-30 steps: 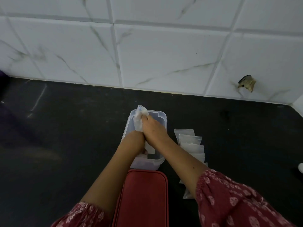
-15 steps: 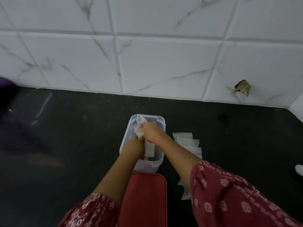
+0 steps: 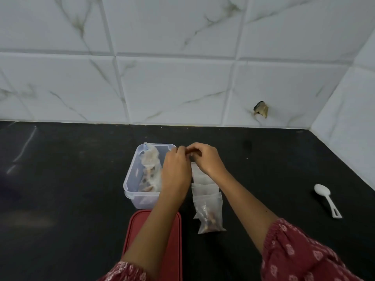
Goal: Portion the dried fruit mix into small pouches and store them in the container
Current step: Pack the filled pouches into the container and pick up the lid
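Clear rectangular plastic container (image 3: pixel 129 180), centre frame on black countertop (image 3: pixel 71 189), holds crumpled clear bag of dried fruit mix (image 3: pixel 151 169); small clear pouches (image 3: pixel 208 207) overlap just right; left hand (image 3: pixel 176 171) and right hand (image 3: pixel 208 160) meet fingertips above, fingers curled, grasp unclear; white marble-veined tiled wall (image 3: pixel 172 88) behind.

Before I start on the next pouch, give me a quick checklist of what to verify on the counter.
1. Open container, nothing covering it: ok.
2. The red lid lies right in front of it: ok.
3. The bag of fruit mix stands inside the container: ok.
4. The pouches stored in the container: not ok, they lie in a row beside it.
5. The spoon on the counter, off to the right: ok.
6. Whether the left hand and right hand hold anything where they meet: cannot tell.
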`<state>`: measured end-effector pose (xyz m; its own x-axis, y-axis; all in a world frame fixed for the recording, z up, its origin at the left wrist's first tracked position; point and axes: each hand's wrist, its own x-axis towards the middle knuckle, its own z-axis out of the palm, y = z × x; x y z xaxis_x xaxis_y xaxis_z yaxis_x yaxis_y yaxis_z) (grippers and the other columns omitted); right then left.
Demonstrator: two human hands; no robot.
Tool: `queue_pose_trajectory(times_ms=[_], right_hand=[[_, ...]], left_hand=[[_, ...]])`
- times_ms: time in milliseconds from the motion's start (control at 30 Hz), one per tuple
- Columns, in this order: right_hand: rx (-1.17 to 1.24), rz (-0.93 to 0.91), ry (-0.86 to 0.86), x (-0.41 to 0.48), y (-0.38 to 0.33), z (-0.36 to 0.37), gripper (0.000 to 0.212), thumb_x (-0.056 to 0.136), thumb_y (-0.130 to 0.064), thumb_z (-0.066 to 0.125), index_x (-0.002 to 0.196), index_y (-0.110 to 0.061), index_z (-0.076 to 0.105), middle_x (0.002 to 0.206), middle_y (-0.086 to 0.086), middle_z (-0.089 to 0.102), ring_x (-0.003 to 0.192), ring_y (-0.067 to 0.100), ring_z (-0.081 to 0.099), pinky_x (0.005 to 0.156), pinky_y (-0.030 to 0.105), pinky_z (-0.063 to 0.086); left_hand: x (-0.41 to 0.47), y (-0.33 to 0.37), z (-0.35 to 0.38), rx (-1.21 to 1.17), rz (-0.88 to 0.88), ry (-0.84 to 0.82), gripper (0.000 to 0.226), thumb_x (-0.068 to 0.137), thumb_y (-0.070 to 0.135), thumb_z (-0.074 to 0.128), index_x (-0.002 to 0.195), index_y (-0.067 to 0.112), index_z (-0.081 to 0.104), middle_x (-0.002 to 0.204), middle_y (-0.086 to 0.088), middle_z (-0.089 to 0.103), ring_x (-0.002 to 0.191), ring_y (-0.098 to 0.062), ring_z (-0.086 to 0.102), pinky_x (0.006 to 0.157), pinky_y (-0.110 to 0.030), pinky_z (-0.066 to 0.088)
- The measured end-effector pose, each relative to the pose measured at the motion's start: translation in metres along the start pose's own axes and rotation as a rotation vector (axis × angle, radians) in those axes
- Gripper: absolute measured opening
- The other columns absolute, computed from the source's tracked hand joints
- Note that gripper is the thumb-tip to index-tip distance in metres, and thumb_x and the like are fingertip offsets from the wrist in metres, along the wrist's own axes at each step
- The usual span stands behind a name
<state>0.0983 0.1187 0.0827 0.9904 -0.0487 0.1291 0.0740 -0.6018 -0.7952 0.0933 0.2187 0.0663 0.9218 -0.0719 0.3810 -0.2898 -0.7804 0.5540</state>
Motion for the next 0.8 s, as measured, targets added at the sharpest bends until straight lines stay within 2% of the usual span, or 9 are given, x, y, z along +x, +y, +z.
queue_pose_trajectory(times_ms=[67, 167, 300, 367, 500, 600, 667, 800], right_hand=[[0.028, 0.031, 0.015, -0.011, 0.013, -0.011, 0.02, 0.092, -0.005, 0.051, 0.106, -0.008, 0.066, 0.108, 0.008, 0.067, 0.099, 0.015, 0.062, 0.08, 0.015, 0.045], [-0.012, 0.086, 0.022, -0.032, 0.038, -0.021, 0.02, 0.091, -0.008, 0.055, 0.108, -0.012, 0.065, 0.111, 0.004, 0.064, 0.099, 0.011, 0.059, 0.074, 0.008, 0.043], [-0.096, 0.244, 0.045, -0.06, 0.066, -0.021, 0.028, 0.087, -0.02, 0.063, 0.113, -0.011, 0.058, 0.112, 0.004, 0.057, 0.095, 0.009, 0.054, 0.082, 0.019, 0.044], [-0.029, 0.37, 0.033, -0.074, 0.075, -0.018, 0.034, 0.085, -0.027, 0.066, 0.113, -0.01, 0.054, 0.104, 0.003, 0.056, 0.091, 0.011, 0.054, 0.079, 0.023, 0.043], [0.149, 0.484, 0.033, -0.091, 0.088, -0.005, 0.028, 0.09, -0.023, 0.059, 0.114, -0.008, 0.054, 0.108, 0.004, 0.057, 0.094, 0.011, 0.051, 0.081, 0.023, 0.04], [0.245, 0.504, 0.049, -0.094, 0.092, 0.001, 0.01, 0.092, -0.02, 0.057, 0.1, -0.014, 0.059, 0.102, 0.0, 0.061, 0.096, 0.013, 0.057, 0.084, 0.027, 0.047], [0.29, 0.499, 0.064, -0.095, 0.095, 0.0, 0.005, 0.091, -0.018, 0.057, 0.092, -0.015, 0.061, 0.096, 0.002, 0.064, 0.094, 0.017, 0.061, 0.084, 0.032, 0.052], [0.393, 0.464, 0.087, -0.093, 0.094, -0.005, 0.01, 0.09, -0.013, 0.058, 0.082, -0.014, 0.062, 0.082, 0.004, 0.064, 0.079, 0.016, 0.062, 0.063, 0.026, 0.052]], left_hand=[[-0.013, 0.007, 0.009, -0.051, 0.015, -0.033, 0.023, 0.096, 0.012, 0.041, 0.112, 0.008, 0.058, 0.108, -0.009, 0.06, 0.097, -0.022, 0.055, 0.077, -0.032, 0.046], [-0.037, 0.006, 0.023, -0.064, -0.026, -0.107, 0.027, 0.095, 0.016, 0.046, 0.121, 0.008, 0.052, 0.118, -0.008, 0.056, 0.108, -0.022, 0.05, 0.086, -0.028, 0.04], [-0.072, 0.003, 0.033, -0.13, -0.116, -0.135, 0.036, 0.093, 0.012, 0.049, 0.128, 0.004, 0.044, 0.127, -0.011, 0.047, 0.117, -0.023, 0.042, 0.095, -0.025, 0.033], [-0.086, 0.002, 0.034, -0.232, -0.249, -0.132, 0.04, 0.093, 0.011, 0.049, 0.132, 0.003, 0.041, 0.127, -0.012, 0.046, 0.116, -0.023, 0.045, 0.092, -0.024, 0.035], [-0.1, -0.003, 0.04, -0.258, -0.43, -0.207, 0.022, 0.095, 0.022, 0.05, 0.111, 0.008, 0.055, 0.109, -0.009, 0.062, 0.099, -0.023, 0.058, 0.085, -0.032, 0.046], [-0.102, -0.002, 0.042, -0.3, -0.475, -0.211, 0.018, 0.095, 0.023, 0.05, 0.102, 0.011, 0.061, 0.098, -0.005, 0.067, 0.09, -0.02, 0.062, 0.081, -0.034, 0.051], [-0.104, 0.0, 0.042, -0.326, -0.487, -0.178, 0.016, 0.095, 0.022, 0.05, 0.098, 0.012, 0.061, 0.094, -0.004, 0.067, 0.087, -0.02, 0.062, 0.08, -0.036, 0.052], [-0.1, 0.005, 0.047, -0.384, -0.493, -0.109, 0.015, 0.096, 0.022, 0.048, 0.092, 0.012, 0.059, 0.092, -0.003, 0.064, 0.082, -0.016, 0.059, 0.077, -0.034, 0.051]])
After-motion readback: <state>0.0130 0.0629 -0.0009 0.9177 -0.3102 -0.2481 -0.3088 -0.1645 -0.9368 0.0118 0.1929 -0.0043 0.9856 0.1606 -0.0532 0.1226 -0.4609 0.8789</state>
